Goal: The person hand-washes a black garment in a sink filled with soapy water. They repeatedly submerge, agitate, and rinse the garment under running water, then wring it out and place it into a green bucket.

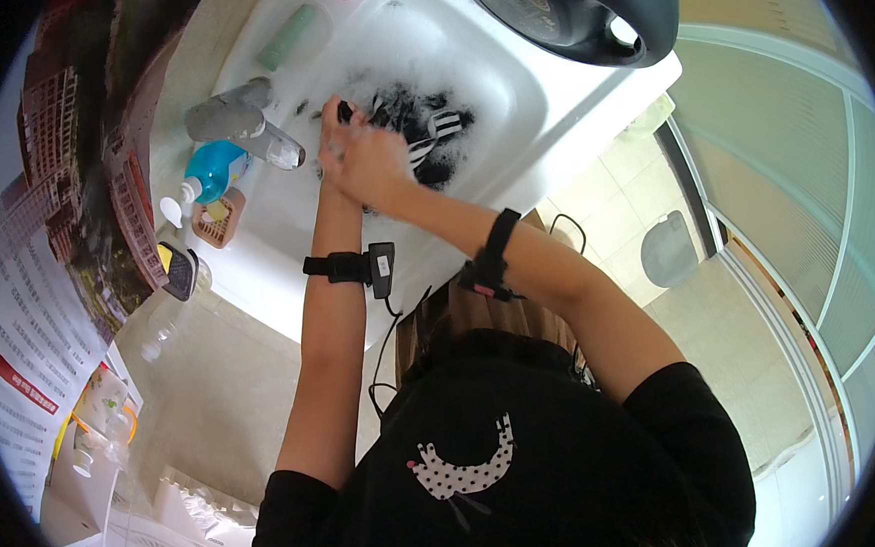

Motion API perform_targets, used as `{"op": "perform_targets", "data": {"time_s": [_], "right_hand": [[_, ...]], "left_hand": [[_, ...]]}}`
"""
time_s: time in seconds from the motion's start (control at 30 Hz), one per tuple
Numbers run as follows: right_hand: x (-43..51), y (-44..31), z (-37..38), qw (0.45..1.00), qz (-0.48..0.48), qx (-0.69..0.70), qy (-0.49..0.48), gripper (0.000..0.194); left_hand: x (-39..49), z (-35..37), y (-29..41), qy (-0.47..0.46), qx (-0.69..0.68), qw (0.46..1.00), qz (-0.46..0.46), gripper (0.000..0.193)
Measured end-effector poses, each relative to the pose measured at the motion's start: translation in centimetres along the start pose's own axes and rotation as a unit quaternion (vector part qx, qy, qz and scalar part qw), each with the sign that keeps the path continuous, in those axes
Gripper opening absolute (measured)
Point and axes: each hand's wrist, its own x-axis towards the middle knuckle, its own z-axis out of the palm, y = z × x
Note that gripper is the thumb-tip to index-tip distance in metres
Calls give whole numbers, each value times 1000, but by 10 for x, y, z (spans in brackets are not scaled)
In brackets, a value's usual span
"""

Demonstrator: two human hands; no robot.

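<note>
Black-and-white striped cloth (445,124) lies in sudsy, dark-looking water in a white sink basin (519,113). At the basin's left side my left hand (333,135) is closed around a bit of black cloth (344,112) that shows between the fingers. Over that palm lies my right hand (377,161), slightly blurred, its fingertips touching the left hand; whether it grips cloth too is hidden. Foam clings to both hands. Each forearm wears a black strap with a small device.
A grey metal faucet (229,119) juts over the basin's left rim. Beside it are a blue pump bottle (217,172), a brown soap dish (218,219) and a green tube-shaped item (286,37). A large black container (573,15) stands at the far right rim.
</note>
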Motion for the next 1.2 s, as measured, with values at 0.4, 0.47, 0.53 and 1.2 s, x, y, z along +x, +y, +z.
{"op": "perform_targets", "data": {"time_s": [0.4,0.47,0.53,1.2], "right_hand": [[110,139,28,885,186,336,265,55],[88,103,21,936,176,251,175,51],[42,58,25,962,30,236,136,33],[16,92,-23,954,139,221,148,63]], "left_hand": [[11,19,20,204,214,955,-7,58],[18,-1,24,200,193,960,-30,57],[21,-18,30,178,186,966,-38,56],[-44,61,9,209,273,936,-77,50]]}}
